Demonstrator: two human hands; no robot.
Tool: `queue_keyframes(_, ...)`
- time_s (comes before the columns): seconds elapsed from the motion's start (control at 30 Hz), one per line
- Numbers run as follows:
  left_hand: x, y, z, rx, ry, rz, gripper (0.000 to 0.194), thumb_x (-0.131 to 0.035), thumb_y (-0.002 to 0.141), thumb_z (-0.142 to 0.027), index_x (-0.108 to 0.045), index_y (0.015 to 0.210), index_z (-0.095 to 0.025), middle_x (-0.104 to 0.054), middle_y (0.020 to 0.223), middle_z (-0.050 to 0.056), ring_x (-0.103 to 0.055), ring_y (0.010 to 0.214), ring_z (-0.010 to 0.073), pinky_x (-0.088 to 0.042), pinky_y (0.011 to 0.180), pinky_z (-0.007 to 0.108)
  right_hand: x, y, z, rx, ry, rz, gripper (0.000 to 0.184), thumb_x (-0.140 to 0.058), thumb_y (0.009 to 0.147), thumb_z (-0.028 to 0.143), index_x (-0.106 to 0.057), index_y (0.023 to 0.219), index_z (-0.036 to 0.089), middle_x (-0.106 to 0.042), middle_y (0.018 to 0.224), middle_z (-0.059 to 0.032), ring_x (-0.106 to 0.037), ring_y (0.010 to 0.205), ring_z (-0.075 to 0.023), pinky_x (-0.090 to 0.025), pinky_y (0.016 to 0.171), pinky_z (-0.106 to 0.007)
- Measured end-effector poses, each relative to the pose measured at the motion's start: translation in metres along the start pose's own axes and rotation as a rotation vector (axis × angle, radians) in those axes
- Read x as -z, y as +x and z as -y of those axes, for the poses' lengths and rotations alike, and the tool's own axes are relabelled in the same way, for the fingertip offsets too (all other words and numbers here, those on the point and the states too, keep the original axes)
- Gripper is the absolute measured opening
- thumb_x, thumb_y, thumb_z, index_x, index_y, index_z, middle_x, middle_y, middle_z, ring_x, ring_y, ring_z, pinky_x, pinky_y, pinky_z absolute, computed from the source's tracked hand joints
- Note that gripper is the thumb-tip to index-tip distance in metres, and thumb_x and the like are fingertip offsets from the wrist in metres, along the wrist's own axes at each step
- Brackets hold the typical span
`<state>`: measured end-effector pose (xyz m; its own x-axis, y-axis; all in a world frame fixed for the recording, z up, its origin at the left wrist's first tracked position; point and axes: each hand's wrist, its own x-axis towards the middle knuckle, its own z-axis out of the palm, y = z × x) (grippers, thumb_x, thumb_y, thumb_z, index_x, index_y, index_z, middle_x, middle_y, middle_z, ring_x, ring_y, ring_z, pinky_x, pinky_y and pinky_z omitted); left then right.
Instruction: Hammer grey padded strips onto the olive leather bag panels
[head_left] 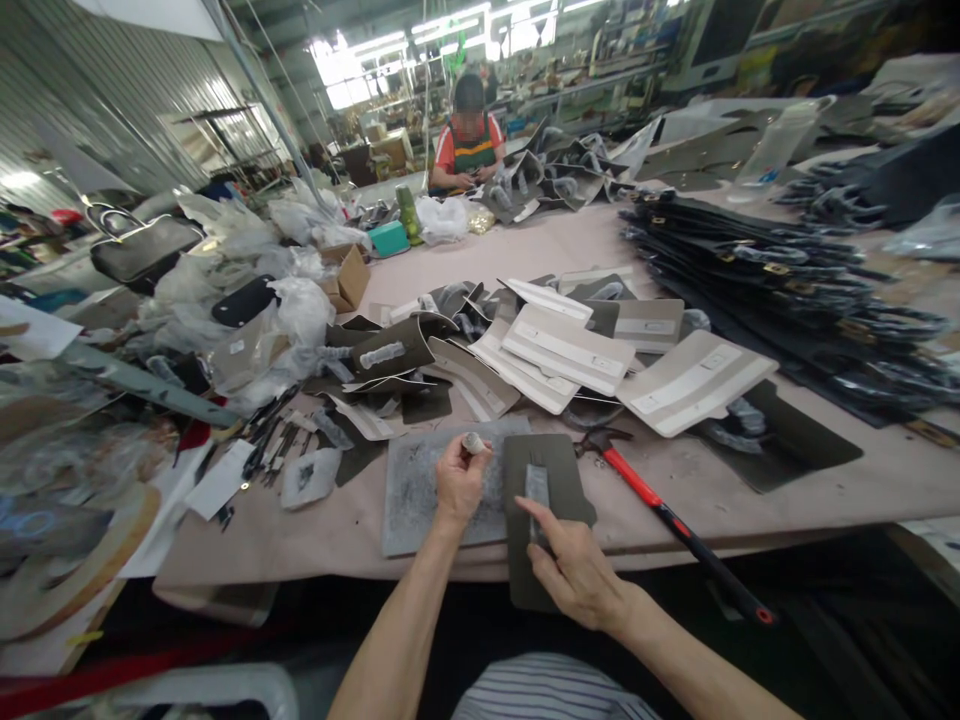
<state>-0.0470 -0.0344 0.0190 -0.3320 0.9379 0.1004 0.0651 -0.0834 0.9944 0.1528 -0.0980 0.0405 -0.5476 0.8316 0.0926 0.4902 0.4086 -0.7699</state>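
Note:
My left hand (459, 480) is closed in a pinch on a small pale round object (473, 441), held above a grey work mat (411, 492). My right hand (574, 565) presses flat on a dark olive leather panel (541, 470) that lies at the table's front edge and hangs a little over it. Its fingers stretch toward a wrapped metal fitting (535, 484) on that panel. A hammer with a red and black handle (660, 515) lies just right of the panel.
Several pale and olive leather panels (570, 350) are spread behind the mat. A tall stack of dark panels (787, 290) fills the right side. Plastic bags and a grey handbag (142, 250) crowd the left. A person in a red shirt (469, 140) sits at the far end.

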Motion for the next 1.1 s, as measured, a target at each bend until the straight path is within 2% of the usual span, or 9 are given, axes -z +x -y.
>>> queue_keyframes(0.17, -0.024, 0.004, -0.008, 0.000, -0.047, 0.029, 0.016, -0.073, 0.082, -0.027, -0.069, 0.094, -0.016, -0.075, 0.090, 0.007, -0.070, 0.084, 0.0175, -0.056, 0.081, 0.028, -0.010, 0.002, -0.008, -0.061, 0.073, 0.096, 0.054, -0.038, 0.090, 0.028, -0.048, 0.141, 0.015, -0.062, 0.073, -0.0008, -0.058, 0.068, -0.0197, -0.039, 0.068, -0.032)
queue_keyframes(0.37, -0.041, 0.012, 0.014, 0.112, -0.139, 0.128, 0.032, -0.074, 0.081, -0.027, -0.063, 0.109, -0.016, -0.077, 0.093, 0.008, -0.073, 0.086, 0.0183, -0.057, 0.084, 0.032, -0.006, 0.012, -0.013, -0.075, 0.058, 0.171, 0.053, -0.040, 0.087, 0.027, -0.052, 0.137, 0.015, -0.064, 0.079, -0.0028, -0.061, 0.074, -0.0220, -0.040, 0.072, -0.034)
queue_keyframes(0.5, -0.045, 0.013, 0.026, 0.126, -0.147, 0.171, 0.028, -0.073, 0.082, -0.029, -0.062, 0.104, -0.017, -0.077, 0.093, 0.008, -0.073, 0.088, 0.0187, -0.057, 0.085, 0.033, -0.005, 0.009, -0.006, -0.112, 0.084, 0.167, 0.055, -0.039, 0.092, 0.030, -0.045, 0.144, 0.015, -0.063, 0.073, -0.0007, -0.062, 0.071, -0.0216, -0.043, 0.070, -0.033)
queue_keyframes(0.63, -0.045, 0.013, 0.027, 0.113, -0.133, 0.179, 0.022, -0.073, 0.083, -0.028, -0.062, 0.098, -0.017, -0.077, 0.093, 0.008, -0.073, 0.087, 0.0189, -0.057, 0.085, 0.033, 0.006, 0.002, -0.014, -0.242, 0.103, -0.062, 0.060, -0.040, 0.099, 0.041, -0.031, 0.152, 0.014, -0.068, 0.090, -0.0048, -0.062, 0.068, -0.0192, -0.047, 0.069, -0.033)
queue_keyframes(0.73, -0.045, 0.013, 0.027, 0.111, -0.125, 0.187, 0.021, -0.074, 0.083, -0.028, -0.062, 0.097, -0.016, -0.077, 0.092, 0.009, -0.073, 0.087, 0.0196, -0.057, 0.085, 0.034, 0.026, -0.007, -0.041, -0.346, -0.132, -0.363, 0.051, -0.041, 0.099, 0.043, -0.046, 0.139, 0.012, -0.068, 0.099, -0.0106, -0.063, 0.075, -0.0218, -0.049, 0.073, -0.036)
queue_keyframes(0.8, -0.045, 0.013, 0.028, 0.109, -0.120, 0.192, 0.021, -0.073, 0.083, -0.027, -0.062, 0.097, -0.016, -0.077, 0.092, 0.009, -0.073, 0.088, 0.0200, -0.056, 0.086, 0.034, 0.043, -0.017, -0.065, -0.386, -0.411, -0.457, 0.045, -0.042, 0.098, 0.041, -0.055, 0.127, 0.010, -0.066, 0.102, -0.0162, -0.062, 0.088, -0.0277, -0.049, 0.078, -0.040)
queue_keyframes(0.93, -0.045, 0.013, 0.026, 0.089, -0.058, 0.211, 0.017, -0.070, 0.084, -0.026, -0.063, 0.096, -0.016, -0.076, 0.092, 0.008, -0.072, 0.088, 0.0195, -0.056, 0.085, 0.033, 0.069, -0.035, -0.104, -0.479, -0.811, -0.289, 0.036, -0.043, 0.097, 0.038, -0.063, 0.109, 0.010, -0.062, 0.094, -0.0178, -0.059, 0.086, -0.0310, -0.045, 0.073, -0.040)
queue_keyframes(1.03, -0.045, 0.014, 0.022, 0.067, 0.022, 0.228, 0.012, -0.067, 0.084, -0.023, -0.064, 0.094, -0.017, -0.075, 0.091, 0.007, -0.071, 0.086, 0.0188, -0.055, 0.083, 0.031, 0.078, -0.039, -0.116, -0.541, -0.787, -0.170, 0.026, -0.044, 0.096, 0.036, -0.060, 0.094, 0.015, -0.059, 0.085, -0.0132, -0.058, 0.077, -0.0273, -0.041, 0.067, -0.037)
queue_keyframes(1.1, -0.046, 0.015, 0.018, 0.047, 0.073, 0.257, 0.009, -0.065, 0.084, -0.019, -0.065, 0.093, -0.017, -0.075, 0.088, 0.006, -0.071, 0.084, 0.0182, -0.055, 0.081, 0.030, 0.081, -0.036, -0.115, -0.624, -0.610, -0.137, 0.019, -0.047, 0.093, 0.034, -0.055, 0.086, 0.019, -0.057, 0.080, -0.0100, -0.057, 0.073, -0.0248, -0.040, 0.064, -0.035)
